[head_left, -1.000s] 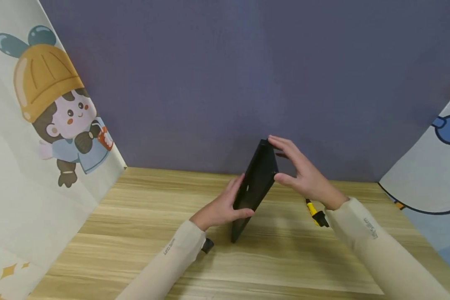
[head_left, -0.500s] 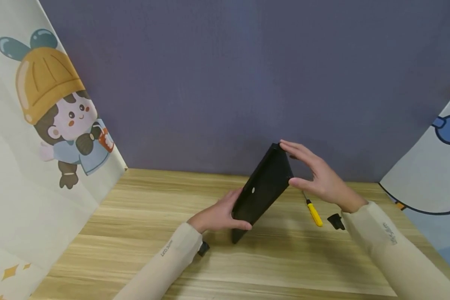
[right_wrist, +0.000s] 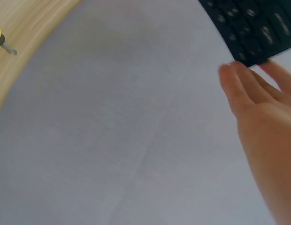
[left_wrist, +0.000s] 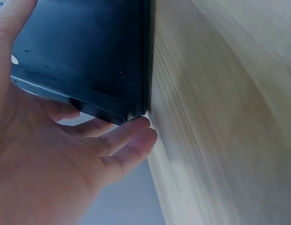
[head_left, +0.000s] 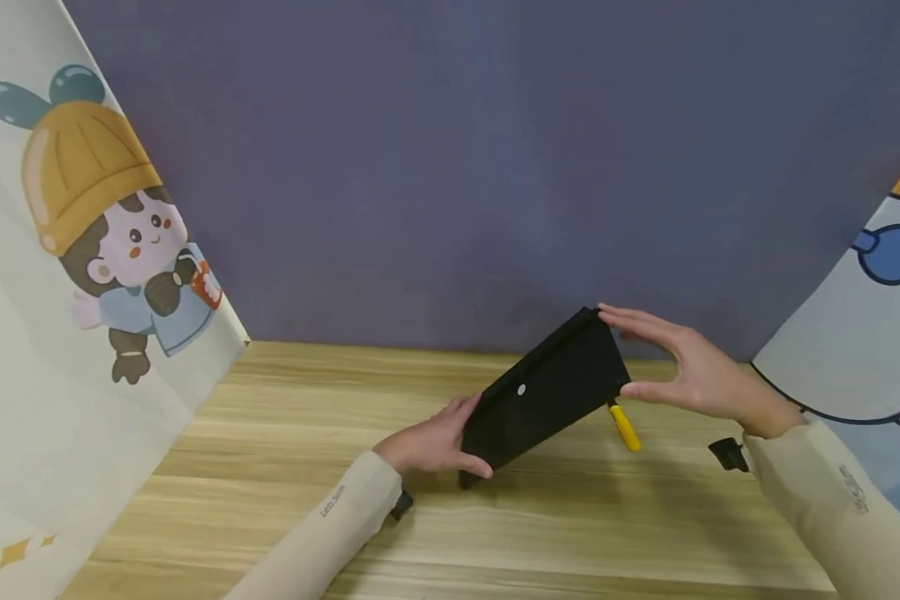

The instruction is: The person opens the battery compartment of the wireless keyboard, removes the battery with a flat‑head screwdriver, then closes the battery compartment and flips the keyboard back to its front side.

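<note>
A black keyboard (head_left: 547,408) is held tilted over the wooden table, its underside with a small white oval mark facing the head camera. Keys show on the keyboard's other face (right_wrist: 258,28) in the right wrist view. My left hand (head_left: 438,442) grips the lower left end, thumb on the underside and fingers behind the edge. That lower end sits close to the tabletop in the left wrist view. At the raised right end, my right hand (head_left: 693,375) holds the keyboard by its corners, fingertips on the upper one and thumb on the lower.
A screwdriver (head_left: 625,427) with a yellow handle lies on the wooden table (head_left: 285,417), partly hidden behind the keyboard's right end. A dark blue-grey panel (head_left: 390,208) rises at the table's back. Panels with cartoon prints stand at left and right.
The keyboard's upper end has swung down and to the right with my right hand, bringing it nearer to horizontal. My left hand stays nearly in place. More of the underside faces the head camera.
</note>
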Demonstrator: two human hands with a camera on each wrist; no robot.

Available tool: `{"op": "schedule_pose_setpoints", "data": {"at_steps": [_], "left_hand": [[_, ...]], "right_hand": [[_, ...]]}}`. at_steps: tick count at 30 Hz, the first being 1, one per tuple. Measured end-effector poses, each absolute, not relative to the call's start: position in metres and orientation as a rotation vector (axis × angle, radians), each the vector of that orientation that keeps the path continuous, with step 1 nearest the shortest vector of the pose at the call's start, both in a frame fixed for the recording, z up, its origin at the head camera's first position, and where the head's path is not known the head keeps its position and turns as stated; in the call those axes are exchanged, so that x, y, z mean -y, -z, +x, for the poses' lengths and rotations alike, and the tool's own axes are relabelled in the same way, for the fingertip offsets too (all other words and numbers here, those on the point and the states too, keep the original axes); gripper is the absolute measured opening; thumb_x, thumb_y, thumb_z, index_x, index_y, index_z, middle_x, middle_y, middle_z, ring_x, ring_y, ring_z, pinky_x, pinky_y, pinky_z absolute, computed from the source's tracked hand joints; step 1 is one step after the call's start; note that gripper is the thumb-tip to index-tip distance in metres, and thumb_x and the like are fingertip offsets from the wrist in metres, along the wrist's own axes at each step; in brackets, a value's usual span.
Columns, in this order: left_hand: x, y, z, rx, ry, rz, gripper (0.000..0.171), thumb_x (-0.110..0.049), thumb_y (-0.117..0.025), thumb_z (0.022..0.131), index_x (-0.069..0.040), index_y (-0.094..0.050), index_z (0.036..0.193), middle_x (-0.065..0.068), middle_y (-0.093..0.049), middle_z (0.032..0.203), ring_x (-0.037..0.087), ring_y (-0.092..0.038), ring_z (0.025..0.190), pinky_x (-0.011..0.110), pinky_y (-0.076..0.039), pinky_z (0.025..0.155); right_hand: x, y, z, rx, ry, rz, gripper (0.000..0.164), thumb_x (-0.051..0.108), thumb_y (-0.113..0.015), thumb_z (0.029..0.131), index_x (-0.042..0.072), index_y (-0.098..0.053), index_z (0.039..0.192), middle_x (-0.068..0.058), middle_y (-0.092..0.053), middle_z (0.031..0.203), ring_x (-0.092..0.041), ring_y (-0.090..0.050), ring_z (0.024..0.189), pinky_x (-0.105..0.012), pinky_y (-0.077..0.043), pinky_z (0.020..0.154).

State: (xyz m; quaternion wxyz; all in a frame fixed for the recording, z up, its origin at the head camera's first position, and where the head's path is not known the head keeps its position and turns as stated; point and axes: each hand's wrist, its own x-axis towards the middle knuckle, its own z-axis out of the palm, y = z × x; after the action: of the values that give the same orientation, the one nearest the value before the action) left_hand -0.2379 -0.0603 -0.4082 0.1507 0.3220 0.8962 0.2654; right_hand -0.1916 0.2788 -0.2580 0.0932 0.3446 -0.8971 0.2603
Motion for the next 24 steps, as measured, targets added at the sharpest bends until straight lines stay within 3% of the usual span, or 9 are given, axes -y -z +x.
{"op": "schedule_pose_setpoints", "data": {"at_steps": [4,9,11,18,24], "left_hand": [[0.063,0.408,-0.237,-2.570,-0.779,0.897,0.118,-0.064,-0.071,0.071,-0.014,-0.004,0.154,0.015,-0.009,0.155,0.028,-0.017,0.140,0.047,-0.030,0.104],[0.072,0.405,-0.236,-2.579,-0.789,0.832,0.118,-0.061,-0.075,0.069,-0.016,-0.006,0.154,0.014,-0.011,0.155,0.028,-0.017,0.139,0.049,-0.031,0.103],[0.077,0.405,-0.237,-2.584,-0.787,0.812,0.118,-0.061,-0.075,0.069,-0.017,-0.007,0.154,0.013,-0.011,0.155,0.028,-0.017,0.139,0.050,-0.032,0.102],[0.098,0.407,-0.242,-2.604,-0.779,0.770,0.119,-0.059,-0.077,0.068,-0.013,-0.007,0.154,0.014,-0.007,0.156,0.035,-0.008,0.140,0.054,-0.028,0.103],[0.113,0.410,-0.246,-2.649,-0.747,0.749,0.120,-0.058,-0.078,0.067,-0.010,-0.010,0.153,0.012,-0.010,0.155,0.038,-0.007,0.140,0.055,-0.028,0.102]], "right_hand": [[-0.282,0.261,-0.187,2.720,-0.763,1.016,0.085,0.019,-0.077,0.081,0.021,-0.028,0.150,-0.001,-0.025,0.153,-0.021,-0.043,0.125,-0.054,-0.035,0.094],[-0.286,0.272,-0.186,2.794,-0.776,1.013,0.087,0.026,-0.076,0.082,0.019,-0.024,0.152,0.000,-0.022,0.154,-0.028,-0.038,0.130,-0.032,-0.034,0.099],[-0.286,0.278,-0.188,2.818,-0.790,1.017,0.088,0.028,-0.075,0.083,0.019,-0.022,0.152,0.001,-0.020,0.154,-0.030,-0.037,0.131,-0.030,-0.034,0.099],[-0.281,0.307,-0.196,2.875,-0.817,0.974,0.091,0.039,-0.073,0.082,0.014,-0.021,0.152,-0.008,-0.022,0.154,-0.034,-0.039,0.129,-0.053,-0.035,0.096],[-0.274,0.340,-0.207,2.901,-0.921,0.913,0.098,0.048,-0.073,0.078,0.007,-0.022,0.151,-0.015,-0.025,0.151,-0.036,-0.045,0.123,-0.054,-0.039,0.094]]}}
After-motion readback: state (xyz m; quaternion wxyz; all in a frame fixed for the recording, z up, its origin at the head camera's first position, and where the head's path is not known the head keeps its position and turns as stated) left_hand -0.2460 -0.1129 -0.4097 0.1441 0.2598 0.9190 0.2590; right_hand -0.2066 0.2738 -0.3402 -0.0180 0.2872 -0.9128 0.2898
